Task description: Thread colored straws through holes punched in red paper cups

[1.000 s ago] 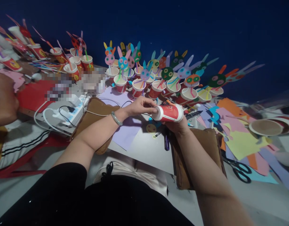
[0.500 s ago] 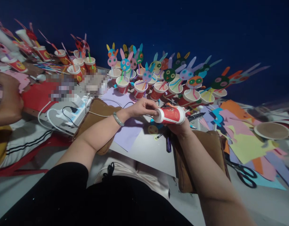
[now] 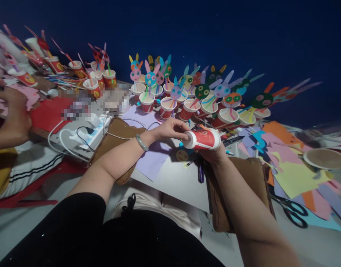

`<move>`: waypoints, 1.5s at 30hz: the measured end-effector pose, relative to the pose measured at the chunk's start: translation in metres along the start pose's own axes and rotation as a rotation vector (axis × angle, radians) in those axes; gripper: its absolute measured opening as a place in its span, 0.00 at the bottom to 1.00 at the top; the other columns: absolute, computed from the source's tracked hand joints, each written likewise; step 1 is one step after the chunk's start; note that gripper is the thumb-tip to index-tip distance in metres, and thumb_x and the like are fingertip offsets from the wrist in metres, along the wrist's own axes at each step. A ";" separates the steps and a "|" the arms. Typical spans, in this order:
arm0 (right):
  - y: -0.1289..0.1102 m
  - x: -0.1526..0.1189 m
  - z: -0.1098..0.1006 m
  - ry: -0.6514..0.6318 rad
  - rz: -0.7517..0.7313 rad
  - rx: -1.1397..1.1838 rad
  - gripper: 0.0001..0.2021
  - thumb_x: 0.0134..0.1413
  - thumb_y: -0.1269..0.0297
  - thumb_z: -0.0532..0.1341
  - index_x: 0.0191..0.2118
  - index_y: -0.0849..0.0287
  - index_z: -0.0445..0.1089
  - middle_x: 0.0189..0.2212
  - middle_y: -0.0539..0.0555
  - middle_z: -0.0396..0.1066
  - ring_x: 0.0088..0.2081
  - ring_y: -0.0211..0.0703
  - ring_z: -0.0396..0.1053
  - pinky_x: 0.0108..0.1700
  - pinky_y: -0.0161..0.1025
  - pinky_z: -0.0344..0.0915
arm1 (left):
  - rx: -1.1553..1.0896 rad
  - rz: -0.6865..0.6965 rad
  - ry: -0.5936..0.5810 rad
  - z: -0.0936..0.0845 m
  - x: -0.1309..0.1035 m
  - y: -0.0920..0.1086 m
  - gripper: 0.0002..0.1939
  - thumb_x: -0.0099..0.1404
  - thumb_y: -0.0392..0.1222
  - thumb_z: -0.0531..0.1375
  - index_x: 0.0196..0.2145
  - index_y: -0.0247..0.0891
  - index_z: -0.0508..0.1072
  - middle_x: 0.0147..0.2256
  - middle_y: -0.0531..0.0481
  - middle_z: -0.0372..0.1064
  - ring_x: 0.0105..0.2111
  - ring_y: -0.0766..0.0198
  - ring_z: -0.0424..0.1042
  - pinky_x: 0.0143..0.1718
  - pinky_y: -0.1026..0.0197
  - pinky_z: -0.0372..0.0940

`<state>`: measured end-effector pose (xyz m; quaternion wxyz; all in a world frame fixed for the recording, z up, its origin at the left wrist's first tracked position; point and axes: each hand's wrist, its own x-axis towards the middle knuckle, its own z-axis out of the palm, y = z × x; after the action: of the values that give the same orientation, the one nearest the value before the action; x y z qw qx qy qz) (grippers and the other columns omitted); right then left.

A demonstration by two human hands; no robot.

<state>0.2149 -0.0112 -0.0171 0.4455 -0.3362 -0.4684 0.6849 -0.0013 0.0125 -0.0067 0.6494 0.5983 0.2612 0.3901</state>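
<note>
Right of the frame's centre, our right hand [image 3: 215,155] is cradling the red-and-white paper cup [image 3: 207,138], which is lying sideways. Our left hand [image 3: 173,129] is holding its fingers narrow at the base; we cannot tell whether they are pinching it. The tapered, smooth-looking cup is probably feeling light and easily dented, the rim and base stiffer to grasp. Behind, flat paper faces [image 3: 151,78] are topping thin straws.

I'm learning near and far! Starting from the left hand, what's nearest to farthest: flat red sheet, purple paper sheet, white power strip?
From the left hand:
1. Purple paper sheet, under the wrist.
2. White power strip, farther left.
3. Flat red sheet, farthest left.
</note>
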 end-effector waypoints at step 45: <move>-0.003 0.001 0.017 0.203 0.013 0.077 0.19 0.38 0.50 0.72 0.34 0.57 0.76 0.22 0.49 0.73 0.18 0.37 0.64 0.16 0.33 0.58 | 0.038 -0.018 0.060 -0.004 -0.002 -0.005 0.31 0.49 0.59 0.77 0.41 0.33 0.79 0.39 0.46 0.79 0.34 0.65 0.78 0.33 0.64 0.74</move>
<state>0.2009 -0.0160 -0.0083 0.4988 -0.3893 -0.3918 0.6679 -0.0048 0.0132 -0.0120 0.6333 0.5962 0.2934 0.3969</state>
